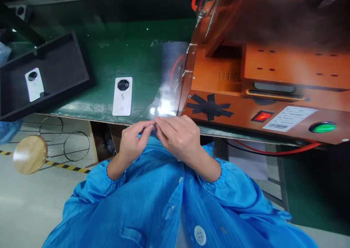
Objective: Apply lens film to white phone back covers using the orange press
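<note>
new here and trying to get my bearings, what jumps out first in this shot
The big orange machine fills the right side of the green bench, with a lit red switch and a green button on its front. At the near edge, the left hand and right hand pinch a clear film together. A white phone lies face down to their left.

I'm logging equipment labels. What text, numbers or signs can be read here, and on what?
White label on the orange machine: printed lines and a barcode, too blurred to read.
White phones on the green bench: no readable markings.
Nothing else carries text.
</note>
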A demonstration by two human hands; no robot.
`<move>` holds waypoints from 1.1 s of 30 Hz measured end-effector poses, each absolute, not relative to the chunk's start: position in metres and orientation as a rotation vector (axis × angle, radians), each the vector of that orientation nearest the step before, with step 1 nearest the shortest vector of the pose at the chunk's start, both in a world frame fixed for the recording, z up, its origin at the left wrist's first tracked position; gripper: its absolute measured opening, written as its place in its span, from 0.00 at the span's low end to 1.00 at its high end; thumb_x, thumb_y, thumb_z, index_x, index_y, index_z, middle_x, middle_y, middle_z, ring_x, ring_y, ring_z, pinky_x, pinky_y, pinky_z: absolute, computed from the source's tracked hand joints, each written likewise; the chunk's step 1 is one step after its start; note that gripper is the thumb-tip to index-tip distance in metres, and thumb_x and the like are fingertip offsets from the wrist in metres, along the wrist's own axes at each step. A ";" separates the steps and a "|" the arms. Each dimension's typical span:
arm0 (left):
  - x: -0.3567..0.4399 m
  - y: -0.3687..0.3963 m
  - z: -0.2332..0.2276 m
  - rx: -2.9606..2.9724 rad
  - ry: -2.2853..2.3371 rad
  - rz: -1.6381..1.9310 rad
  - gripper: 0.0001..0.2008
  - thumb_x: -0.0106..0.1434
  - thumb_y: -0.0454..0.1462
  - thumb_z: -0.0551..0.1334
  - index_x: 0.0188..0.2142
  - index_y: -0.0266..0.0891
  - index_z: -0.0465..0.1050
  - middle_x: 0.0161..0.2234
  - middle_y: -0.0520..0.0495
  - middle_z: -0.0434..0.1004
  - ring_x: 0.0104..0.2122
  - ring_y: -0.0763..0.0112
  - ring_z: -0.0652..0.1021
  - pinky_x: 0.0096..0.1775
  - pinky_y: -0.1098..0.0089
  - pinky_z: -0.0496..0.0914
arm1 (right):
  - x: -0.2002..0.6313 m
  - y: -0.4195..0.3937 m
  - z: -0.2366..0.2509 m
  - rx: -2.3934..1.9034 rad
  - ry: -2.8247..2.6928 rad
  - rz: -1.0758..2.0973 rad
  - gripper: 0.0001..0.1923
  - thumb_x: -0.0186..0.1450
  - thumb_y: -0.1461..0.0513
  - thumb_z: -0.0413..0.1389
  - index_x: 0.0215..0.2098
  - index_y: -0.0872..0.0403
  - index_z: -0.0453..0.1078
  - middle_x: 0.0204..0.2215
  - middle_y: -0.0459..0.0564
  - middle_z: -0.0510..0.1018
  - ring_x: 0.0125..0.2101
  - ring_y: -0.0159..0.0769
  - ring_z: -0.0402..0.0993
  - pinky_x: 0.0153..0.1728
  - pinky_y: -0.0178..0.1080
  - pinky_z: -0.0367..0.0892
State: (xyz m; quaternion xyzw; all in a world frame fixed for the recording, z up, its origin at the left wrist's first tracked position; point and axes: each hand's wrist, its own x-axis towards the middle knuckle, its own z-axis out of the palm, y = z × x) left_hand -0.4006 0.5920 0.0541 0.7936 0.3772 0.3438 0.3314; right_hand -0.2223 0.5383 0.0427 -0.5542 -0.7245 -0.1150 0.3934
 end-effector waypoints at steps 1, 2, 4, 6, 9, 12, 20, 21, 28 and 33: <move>-0.401 0.591 0.054 2.072 0.994 0.895 0.09 0.74 0.36 0.64 0.46 0.42 0.85 0.41 0.49 0.90 0.38 0.69 0.88 0.45 0.71 0.82 | -0.222 0.539 0.043 -1.403 -1.821 -0.287 0.07 0.74 0.67 0.60 0.48 0.58 0.81 0.40 0.49 0.89 0.34 0.36 0.83 0.34 0.44 0.66; -0.401 0.590 0.054 2.061 1.003 0.894 0.09 0.74 0.36 0.64 0.46 0.42 0.85 0.41 0.49 0.90 0.38 0.69 0.88 0.45 0.71 0.82 | -0.222 0.540 0.043 -1.404 -1.807 -0.280 0.07 0.75 0.67 0.59 0.46 0.57 0.81 0.39 0.48 0.89 0.33 0.35 0.83 0.33 0.44 0.66; -0.401 0.589 0.054 2.004 1.020 0.894 0.08 0.73 0.36 0.64 0.45 0.42 0.85 0.40 0.48 0.90 0.36 0.69 0.88 0.44 0.71 0.82 | -0.221 0.541 0.045 -1.407 -1.788 -0.255 0.07 0.75 0.67 0.59 0.43 0.56 0.81 0.36 0.47 0.88 0.32 0.34 0.83 0.32 0.43 0.66; -0.401 0.588 0.054 1.885 1.039 0.895 0.08 0.74 0.38 0.65 0.44 0.41 0.84 0.38 0.48 0.90 0.34 0.69 0.87 0.41 0.71 0.82 | -0.221 0.542 0.047 -1.408 -1.776 -0.215 0.08 0.75 0.67 0.59 0.42 0.55 0.81 0.36 0.47 0.88 0.33 0.34 0.84 0.33 0.42 0.67; -0.401 0.591 0.053 1.667 1.063 0.881 0.09 0.74 0.42 0.66 0.45 0.40 0.84 0.33 0.49 0.88 0.29 0.72 0.85 0.35 0.72 0.81 | -0.220 0.541 0.050 -1.406 -1.749 -0.145 0.06 0.75 0.66 0.60 0.44 0.56 0.80 0.39 0.49 0.89 0.37 0.36 0.85 0.36 0.41 0.68; -0.402 0.594 0.052 1.545 1.063 0.858 0.12 0.72 0.46 0.69 0.46 0.40 0.83 0.31 0.50 0.87 0.25 0.74 0.82 0.33 0.73 0.79 | -0.221 0.541 0.051 -1.399 -1.772 -0.166 0.06 0.75 0.62 0.62 0.47 0.56 0.80 0.41 0.50 0.89 0.38 0.38 0.85 0.38 0.43 0.69; -0.407 0.592 0.052 1.898 1.017 0.917 0.08 0.74 0.40 0.66 0.41 0.42 0.85 0.37 0.50 0.89 0.35 0.73 0.85 0.40 0.73 0.78 | -0.226 0.539 0.048 -1.355 -1.824 -0.227 0.04 0.75 0.65 0.62 0.42 0.57 0.79 0.35 0.47 0.89 0.31 0.34 0.85 0.34 0.42 0.68; -0.408 0.591 0.052 1.979 0.989 0.925 0.08 0.75 0.39 0.65 0.41 0.43 0.85 0.37 0.51 0.89 0.36 0.72 0.85 0.41 0.73 0.78 | -0.226 0.538 0.047 -1.352 -1.832 -0.235 0.03 0.74 0.66 0.62 0.41 0.57 0.79 0.34 0.46 0.88 0.31 0.34 0.85 0.33 0.42 0.67; -0.411 0.582 0.050 2.020 1.059 0.885 0.08 0.77 0.38 0.62 0.43 0.42 0.80 0.36 0.50 0.86 0.35 0.71 0.84 0.42 0.71 0.78 | -0.230 0.542 0.039 -1.398 -1.756 -0.184 0.09 0.71 0.68 0.59 0.33 0.53 0.77 0.26 0.42 0.84 0.24 0.30 0.80 0.28 0.39 0.66; -0.440 0.563 0.019 1.820 1.294 0.880 0.12 0.79 0.46 0.58 0.44 0.43 0.76 0.30 0.53 0.80 0.27 0.73 0.80 0.34 0.72 0.76 | -0.226 0.540 0.042 -1.473 -1.535 0.193 0.08 0.70 0.66 0.59 0.35 0.51 0.79 0.29 0.43 0.85 0.26 0.31 0.80 0.30 0.34 0.72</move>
